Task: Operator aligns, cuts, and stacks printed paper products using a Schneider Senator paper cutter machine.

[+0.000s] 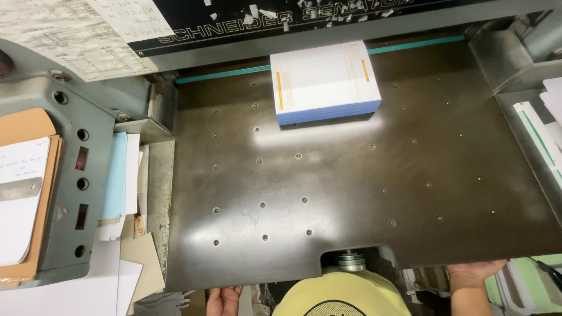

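Observation:
A thick stack of printed sheets (pixel 325 82), white with orange strips and blue edges, lies at the back of a dark metal cutter table (pixel 351 193), partly under the machine's clamp bar (pixel 304 35). My left hand (pixel 223 299) is just below the table's front edge at lower left, mostly hidden. My right hand (pixel 473 270) is under the front edge at lower right, with only part of the hand and the forearm showing. Whether either hand presses or grips anything there is hidden by the table. Both hands are far from the stack.
A grey control panel (pixel 79 175) with round buttons stands at left, beside loose papers and a brown folder (pixel 32 193). A round knob (pixel 350 260) sits in the table's front notch. More paper strips lie on a shelf at right (pixel 541 134). Paper scraps litter the clamp bar.

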